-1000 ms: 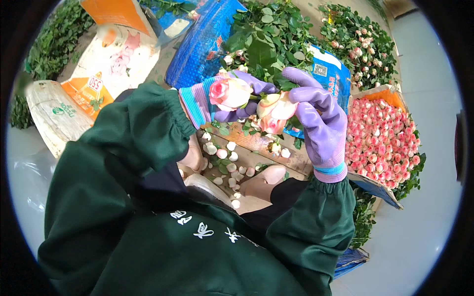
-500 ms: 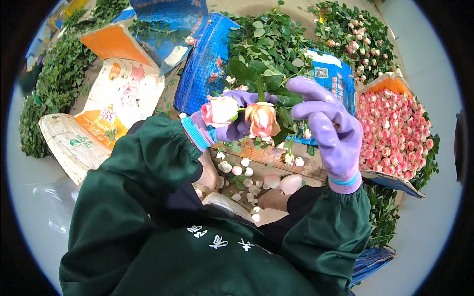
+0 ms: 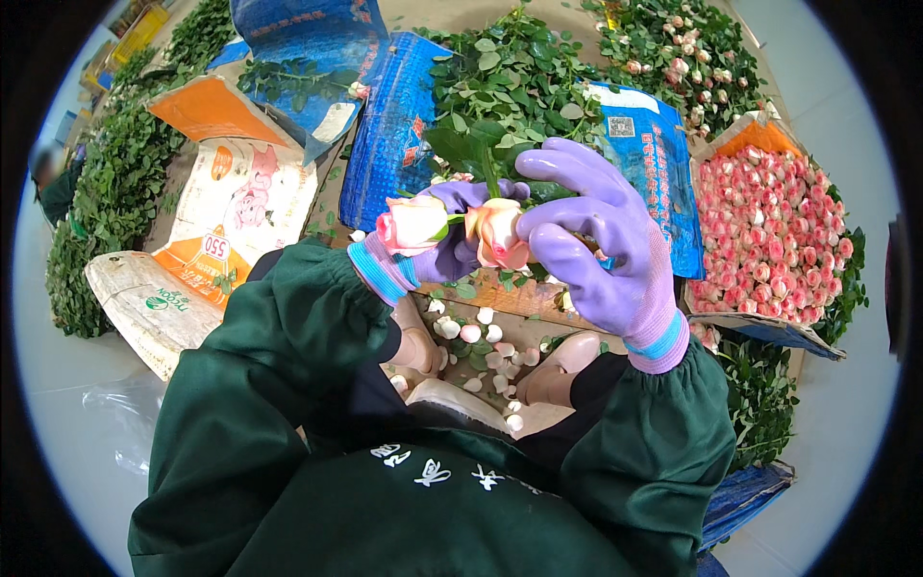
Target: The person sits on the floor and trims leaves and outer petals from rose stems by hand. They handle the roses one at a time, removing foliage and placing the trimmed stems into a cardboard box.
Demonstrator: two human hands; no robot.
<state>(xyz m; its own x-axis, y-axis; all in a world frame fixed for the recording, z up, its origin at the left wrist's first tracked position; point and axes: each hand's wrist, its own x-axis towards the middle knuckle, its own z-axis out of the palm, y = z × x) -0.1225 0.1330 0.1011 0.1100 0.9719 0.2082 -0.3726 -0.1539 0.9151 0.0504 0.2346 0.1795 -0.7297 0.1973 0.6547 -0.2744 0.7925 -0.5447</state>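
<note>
My left hand (image 3: 452, 245), in a purple glove, is closed round rose stems below their blooms. A pink-and-white rose (image 3: 413, 225) lies over its wrist side, and a peach rose (image 3: 497, 234) stands out beside it. Leaves (image 3: 481, 149) rise behind that hand. My right hand (image 3: 601, 231), gloved alike, reaches in from the right. Its thumb and a finger come together at the peach rose's right edge, while the upper fingers stretch out above. Whether a petal lies between those fingertips is hard to see.
Ahead, leafy rose stems (image 3: 510, 82) lie between blue wrappers (image 3: 385, 144). A box of pink roses (image 3: 764, 236) stands at right, more roses (image 3: 687, 72) behind it. Opened cardboard (image 3: 245, 192) lies left, beside greenery (image 3: 87, 250). Fallen petals (image 3: 495, 361) dot the floor between my feet.
My right hand has moved left and inward, from apart to the edge of the peach rose. The left hand keeps its hold on the roses, shifted slightly left.
</note>
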